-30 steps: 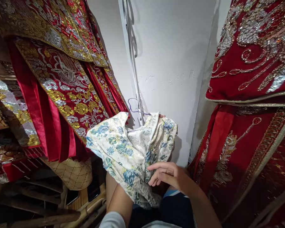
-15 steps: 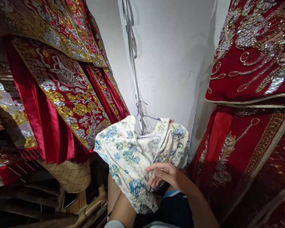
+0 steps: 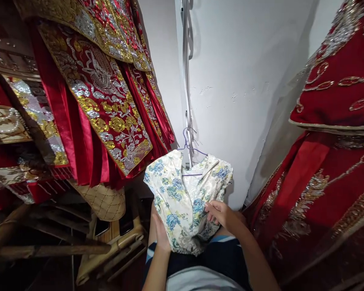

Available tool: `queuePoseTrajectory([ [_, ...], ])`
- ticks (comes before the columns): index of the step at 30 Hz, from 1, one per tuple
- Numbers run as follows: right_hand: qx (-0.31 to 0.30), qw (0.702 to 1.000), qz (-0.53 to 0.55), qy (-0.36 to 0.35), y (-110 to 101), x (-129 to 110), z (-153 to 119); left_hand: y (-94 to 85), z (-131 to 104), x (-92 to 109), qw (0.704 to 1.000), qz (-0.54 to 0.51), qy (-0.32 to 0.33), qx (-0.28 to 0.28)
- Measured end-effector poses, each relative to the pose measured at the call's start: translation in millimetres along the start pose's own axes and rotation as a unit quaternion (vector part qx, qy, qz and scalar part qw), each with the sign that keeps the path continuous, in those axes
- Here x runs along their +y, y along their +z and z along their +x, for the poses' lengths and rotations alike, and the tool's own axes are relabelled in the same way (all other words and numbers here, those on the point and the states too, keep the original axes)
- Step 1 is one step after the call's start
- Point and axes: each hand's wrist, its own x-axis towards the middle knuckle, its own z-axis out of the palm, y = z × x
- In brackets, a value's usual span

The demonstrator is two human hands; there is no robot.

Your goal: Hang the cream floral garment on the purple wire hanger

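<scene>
The garment (image 3: 176, 194) lay on the person's lap (image 3: 200, 266) with the hanger (image 3: 186, 143) inside its neck, before the wall (image 3: 230, 52) and the upright rail (image 3: 185, 68), between embroidered costumes (image 3: 118, 117) on the left and a beaded costume (image 3: 315, 161) on the right, while two phones (image 3: 126, 226) rested on the bamboo stool (image 3: 115, 244) at lower left.

On the left of the view we see a red robe (image 3: 118, 117) with gold and silver embroidery, pearls (image 3: 10, 121) at the far edge, and a quilted cloth (image 3: 100, 200) below. Under that we make out a bamboo seat (image 3: 115, 250) bearing two dark, flat objects (image 3: 126, 227). Ahead of us a metal rail (image 3: 185, 68) runs down the pale, chipped wall (image 3: 239, 52). On the right hangs a red gown (image 3: 333, 103) with beaded scrolls and pale edging.
</scene>
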Motion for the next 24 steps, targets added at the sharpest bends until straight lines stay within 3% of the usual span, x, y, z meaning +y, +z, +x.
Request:
queuePoseTrajectory([
  [3,-0.013,1.000,-0.010,0.004,20.1,2.7,6.8,-4.6,-9.5,2.1,0.989,-0.032,-0.114,-0.088],
  [6,0.038,0.996,-0.081,-0.020,35.0,-0.1,9.9,8.3,-17.2,1.6,0.971,-0.066,-0.194,-0.127],
  [9,0.089,0.984,-0.151,-0.028,37.1,-1.8,9.1,20.2,-20.9,-6.0,0.968,-0.107,-0.191,-0.119],
  [13,0.067,0.978,-0.195,-0.001,31.4,-5.7,4.1,18.8,-21.9,-14.9,0.968,-0.113,-0.189,-0.120],
  [17,0.078,0.970,-0.230,0.000,32.6,-11.6,1.1,14.3,-24.1,-8.4,0.974,-0.084,-0.180,-0.110],
  [20,0.066,0.979,-0.191,0.000,34.5,-11.6,1.5,13.6,-24.9,-2.1,0.976,-0.051,-0.186,-0.100],
  [24,-0.002,0.999,-0.043,0.031,32.6,-5.3,3.5,9.7,-16.4,-10.1,0.987,-0.024,-0.150,-0.051],
])
